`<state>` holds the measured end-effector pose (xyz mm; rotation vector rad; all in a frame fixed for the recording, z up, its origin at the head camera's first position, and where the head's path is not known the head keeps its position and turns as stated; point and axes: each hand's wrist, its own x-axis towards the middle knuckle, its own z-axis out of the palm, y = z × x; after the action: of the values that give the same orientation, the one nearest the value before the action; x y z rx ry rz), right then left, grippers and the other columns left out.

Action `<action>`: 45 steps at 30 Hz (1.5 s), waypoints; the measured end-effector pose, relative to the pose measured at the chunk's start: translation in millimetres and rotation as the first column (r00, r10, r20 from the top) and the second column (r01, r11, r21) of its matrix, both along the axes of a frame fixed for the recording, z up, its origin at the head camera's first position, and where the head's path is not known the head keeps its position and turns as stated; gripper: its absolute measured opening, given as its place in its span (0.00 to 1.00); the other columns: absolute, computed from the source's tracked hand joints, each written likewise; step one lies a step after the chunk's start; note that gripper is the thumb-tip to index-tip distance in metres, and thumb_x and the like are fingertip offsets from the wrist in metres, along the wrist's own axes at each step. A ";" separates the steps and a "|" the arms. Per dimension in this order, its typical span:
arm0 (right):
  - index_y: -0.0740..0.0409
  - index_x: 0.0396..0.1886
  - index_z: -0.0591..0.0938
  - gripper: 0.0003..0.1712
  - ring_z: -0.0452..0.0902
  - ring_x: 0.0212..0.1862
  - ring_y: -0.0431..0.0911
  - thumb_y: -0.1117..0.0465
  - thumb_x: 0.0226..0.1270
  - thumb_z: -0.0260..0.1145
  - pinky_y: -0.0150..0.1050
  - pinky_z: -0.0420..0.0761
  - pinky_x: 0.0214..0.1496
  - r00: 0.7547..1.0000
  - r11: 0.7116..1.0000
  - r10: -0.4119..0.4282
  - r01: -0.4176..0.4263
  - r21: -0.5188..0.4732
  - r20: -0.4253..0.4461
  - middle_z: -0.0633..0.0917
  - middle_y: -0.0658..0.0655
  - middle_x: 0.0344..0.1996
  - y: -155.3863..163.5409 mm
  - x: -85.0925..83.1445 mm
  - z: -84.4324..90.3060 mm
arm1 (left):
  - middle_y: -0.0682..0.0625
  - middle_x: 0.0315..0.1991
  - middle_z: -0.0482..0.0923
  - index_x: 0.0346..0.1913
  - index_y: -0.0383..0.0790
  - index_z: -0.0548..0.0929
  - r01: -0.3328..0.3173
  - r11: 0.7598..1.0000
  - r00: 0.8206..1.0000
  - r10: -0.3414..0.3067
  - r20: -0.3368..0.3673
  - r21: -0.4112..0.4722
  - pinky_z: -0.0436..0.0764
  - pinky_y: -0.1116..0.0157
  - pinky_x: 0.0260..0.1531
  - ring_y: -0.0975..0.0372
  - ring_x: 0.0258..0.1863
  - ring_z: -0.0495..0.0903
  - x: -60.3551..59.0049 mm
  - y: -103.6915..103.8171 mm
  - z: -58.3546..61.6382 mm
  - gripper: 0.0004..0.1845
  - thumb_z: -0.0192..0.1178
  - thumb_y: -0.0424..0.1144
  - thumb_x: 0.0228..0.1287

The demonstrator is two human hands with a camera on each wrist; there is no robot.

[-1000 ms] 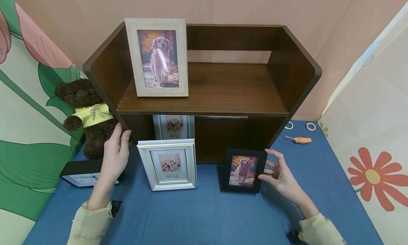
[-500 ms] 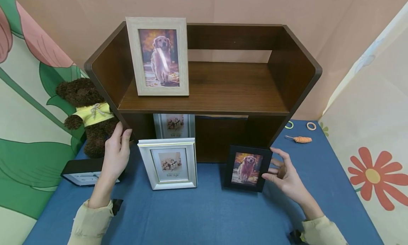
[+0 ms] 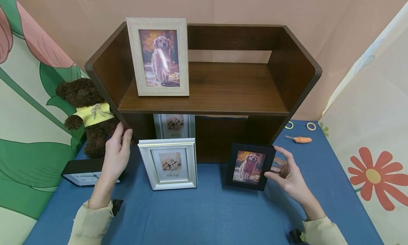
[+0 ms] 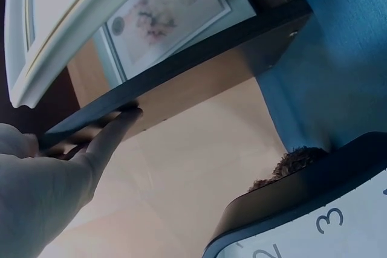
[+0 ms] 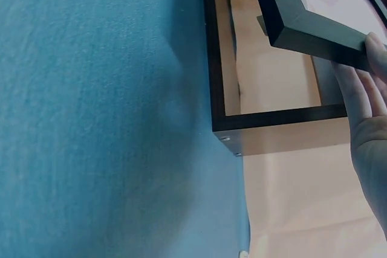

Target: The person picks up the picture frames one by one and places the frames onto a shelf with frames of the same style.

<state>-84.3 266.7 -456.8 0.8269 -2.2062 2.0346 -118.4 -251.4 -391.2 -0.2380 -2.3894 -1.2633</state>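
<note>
My right hand [image 3: 273, 164] pinches the right edge of a small black frame [image 3: 249, 166] with a dog photo. The frame is tilted, its lower edge near the blue cloth [image 3: 204, 216]. In the right wrist view the black frame [image 5: 305, 21] hangs above the cloth with my fingers [image 5: 370, 126] behind it. My left hand [image 3: 122, 132] grips the front edge of the dark wooden shelf's [image 3: 105, 92] left side panel; the left wrist view shows a finger [image 4: 112, 134] lying along that edge [image 4: 199, 52]. A silver frame [image 3: 168, 164] with a flower picture stands between my hands.
A pale wooden frame [image 3: 158, 57] with a dog photo stands on the shelf top's left. Another flower frame [image 3: 173, 125] sits under the shelf. A brown teddy [image 3: 87, 114] and a black clock [image 3: 81, 171] lie at the left. A small carrot toy [image 3: 301, 140] and two rings [image 3: 310, 126] lie at the back right.
The black frame has shifted a little to the right and up in my right hand and tilted more. My left hand has stayed on the shelf's side.
</note>
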 end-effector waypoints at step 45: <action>0.61 0.86 0.54 0.62 0.89 0.54 0.42 0.96 0.55 0.61 0.33 0.86 0.51 0.995 0.999 -0.037 0.034 -0.025 -0.095 0.85 0.49 0.64 -8.8 -4.6 39.6 | 0.38 0.36 0.78 0.66 0.26 0.72 -0.062 0.992 0.993 0.051 -0.105 -0.106 0.69 0.74 0.30 0.64 0.26 0.72 -1.1 5.3 -1.1 0.15 0.52 0.28 0.84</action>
<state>-89.0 257.9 -417.2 0.8573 -2.1270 1.9580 -119.5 -246.1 -392.3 -0.2594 -2.3633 -1.0711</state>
